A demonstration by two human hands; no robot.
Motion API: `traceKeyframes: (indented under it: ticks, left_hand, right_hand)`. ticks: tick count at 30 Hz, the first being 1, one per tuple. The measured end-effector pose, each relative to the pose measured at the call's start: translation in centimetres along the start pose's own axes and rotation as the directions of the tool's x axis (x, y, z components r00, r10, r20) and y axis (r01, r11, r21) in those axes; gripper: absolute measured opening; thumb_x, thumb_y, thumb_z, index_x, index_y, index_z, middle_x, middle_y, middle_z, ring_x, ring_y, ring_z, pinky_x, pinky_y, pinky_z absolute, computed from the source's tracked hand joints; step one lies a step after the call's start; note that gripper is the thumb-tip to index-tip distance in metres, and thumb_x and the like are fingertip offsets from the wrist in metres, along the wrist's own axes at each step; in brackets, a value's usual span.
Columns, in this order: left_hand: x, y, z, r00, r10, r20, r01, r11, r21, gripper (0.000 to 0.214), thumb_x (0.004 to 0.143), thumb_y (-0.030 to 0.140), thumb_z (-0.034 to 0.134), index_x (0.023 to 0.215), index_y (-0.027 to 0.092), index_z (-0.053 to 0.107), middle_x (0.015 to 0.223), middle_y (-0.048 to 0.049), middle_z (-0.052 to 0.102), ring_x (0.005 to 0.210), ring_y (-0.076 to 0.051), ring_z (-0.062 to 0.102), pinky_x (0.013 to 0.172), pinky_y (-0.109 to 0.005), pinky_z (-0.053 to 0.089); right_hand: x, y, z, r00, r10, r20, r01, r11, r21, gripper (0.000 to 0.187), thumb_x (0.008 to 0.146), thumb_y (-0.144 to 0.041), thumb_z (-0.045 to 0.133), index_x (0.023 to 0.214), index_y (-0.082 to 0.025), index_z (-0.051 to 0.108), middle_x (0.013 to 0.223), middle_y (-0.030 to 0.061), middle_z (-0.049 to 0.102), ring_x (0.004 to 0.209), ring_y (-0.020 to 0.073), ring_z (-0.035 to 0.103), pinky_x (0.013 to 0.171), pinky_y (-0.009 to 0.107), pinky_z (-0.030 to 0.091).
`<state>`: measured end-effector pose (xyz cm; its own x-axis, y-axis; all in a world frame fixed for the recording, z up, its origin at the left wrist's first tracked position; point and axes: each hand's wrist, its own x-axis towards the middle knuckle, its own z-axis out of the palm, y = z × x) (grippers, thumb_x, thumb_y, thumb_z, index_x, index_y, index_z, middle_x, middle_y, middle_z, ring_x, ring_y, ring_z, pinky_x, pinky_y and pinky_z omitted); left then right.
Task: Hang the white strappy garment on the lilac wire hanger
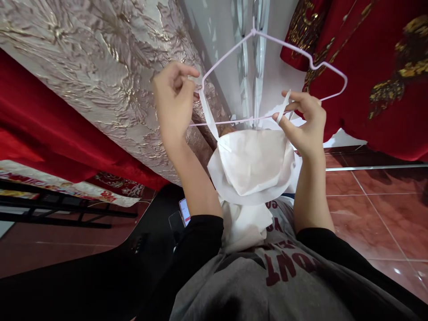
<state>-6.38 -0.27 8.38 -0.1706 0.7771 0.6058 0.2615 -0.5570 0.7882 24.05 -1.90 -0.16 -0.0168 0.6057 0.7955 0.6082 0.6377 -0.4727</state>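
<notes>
A pale pink clothes hanger (282,41) hangs in front of me by its hook. At its left shoulder my left hand (175,104) is closed, fingers curled round that end, which it hides. One strap (209,115) of a white strappy garment (254,158) loops over the hanger's left notch beside my fingertips. My right hand (302,122), by the lower bar, pinches the other strap (283,106) between thumb and fingers, clear of the hanger's right notch. Below the bar the garment's white body droops towards my lap.
A pinkish embossed fabric (117,80) hangs at left, with red cloth (60,120) beside it. Red garments with gold decoration (364,67) hang at right. A phone (184,211) lies by my left forearm on a black surface (133,263). Red tiles (361,209) cover the floor.
</notes>
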Motion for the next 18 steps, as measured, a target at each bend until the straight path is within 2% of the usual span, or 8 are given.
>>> traceKeyframes:
  ticks: [3,5,7,11,14,16,17,18]
  left_hand:
    - [-1.3,-2.1,0.2,0.98,-0.055,-0.193,0.041,0.996,-0.076,0.029,0.102,-0.003,0.055,0.095,0.02,0.069,0.079,0.0016,0.064,0.076,-0.017,0.062,0.079,-0.037,0.048]
    - [-3.0,-3.7,0.8,0.905,-0.215,-0.366,0.147,0.968,-0.205,0.022,0.112,0.019,0.05,0.094,0.021,0.063,0.069,0.0002,0.06,0.075,-0.019,0.061,0.076,-0.037,0.045]
    - [-4.6,-4.9,2.0,0.86,-0.321,-0.396,0.171,0.913,-0.369,0.04,0.116,0.045,0.038,0.092,0.022,0.059,0.069,-0.0019,0.06,0.072,-0.019,0.059,0.075,-0.038,0.046]
    - [-6.0,-6.0,3.9,0.927,-0.219,-0.304,0.082,0.91,-0.406,0.037,0.118,0.042,0.037,0.089,0.023,0.052,0.08,-0.0044,0.063,0.086,-0.022,0.068,0.08,-0.039,0.045]
    - [-5.7,-6.3,3.9,0.934,-0.192,-0.302,0.057,0.912,-0.406,0.043,0.117,0.051,0.042,0.084,0.024,0.051,0.075,-0.0043,0.062,0.087,-0.025,0.072,0.073,-0.037,0.045]
    - [-5.5,-6.2,3.6,0.927,-0.217,-0.307,0.055,0.887,-0.459,0.046,0.115,0.055,0.048,0.08,0.024,0.052,0.07,-0.0035,0.06,0.082,-0.023,0.071,0.065,-0.034,0.044]
    - [-5.5,-6.1,3.5,0.923,-0.229,-0.308,0.05,0.868,-0.494,0.046,0.115,0.053,0.049,0.079,0.024,0.053,0.068,-0.0029,0.06,0.078,-0.021,0.07,0.063,-0.033,0.044]
    - [-5.5,-5.9,3.5,0.919,-0.245,-0.309,0.048,0.848,-0.528,0.046,0.117,0.048,0.047,0.078,0.024,0.053,0.067,-0.0022,0.06,0.074,-0.019,0.068,0.061,-0.031,0.043]
  right_hand:
    - [-0.1,0.0,0.1,1.0,0.02,0.006,-0.02,0.999,0.034,0.047,0.095,-0.063,0.064,0.131,-0.033,0.063,0.105,0.0084,0.079,0.123,0.0375,0.064,0.113,0.069,0.043]
    - [-0.2,-0.1,0.3,1.0,0.023,0.017,-0.023,0.999,0.045,0.05,0.095,-0.064,0.064,0.133,-0.032,0.063,0.109,0.0091,0.079,0.127,0.0386,0.063,0.115,0.071,0.041]
    - [-0.3,-0.3,0.7,0.999,0.024,0.044,-0.026,0.998,0.052,0.052,0.095,-0.065,0.063,0.135,-0.031,0.061,0.115,0.01,0.078,0.128,0.0387,0.064,0.116,0.071,0.04]
    - [-0.4,0.2,1.5,0.999,0.011,0.045,-0.015,0.994,0.104,0.053,0.096,-0.062,0.062,0.14,-0.033,0.056,0.135,0.0108,0.07,0.127,0.0361,0.066,0.113,0.064,0.048]
    - [-0.3,3.2,1.8,0.97,-0.012,-0.243,0.056,0.983,0.175,0.054,0.093,-0.056,0.067,0.14,-0.032,0.055,0.14,0.0102,0.063,0.131,0.034,0.065,0.111,0.059,0.052]
    - [-0.1,6.4,1.7,0.861,0.045,-0.506,0.085,0.969,0.232,0.059,0.088,-0.055,0.072,0.136,-0.027,0.054,0.139,0.0113,0.06,0.132,0.0337,0.064,0.112,0.06,0.05]
    - [0.0,8.0,1.4,0.814,0.113,-0.569,0.049,0.964,0.261,0.059,0.085,-0.057,0.073,0.131,-0.026,0.053,0.139,0.0125,0.058,0.135,0.0341,0.061,0.115,0.061,0.047]
    - [0.2,9.4,1.0,0.814,0.175,-0.554,-0.006,0.956,0.294,0.058,0.083,-0.06,0.072,0.126,-0.025,0.053,0.136,0.0131,0.058,0.135,0.0343,0.061,0.115,0.062,0.047]
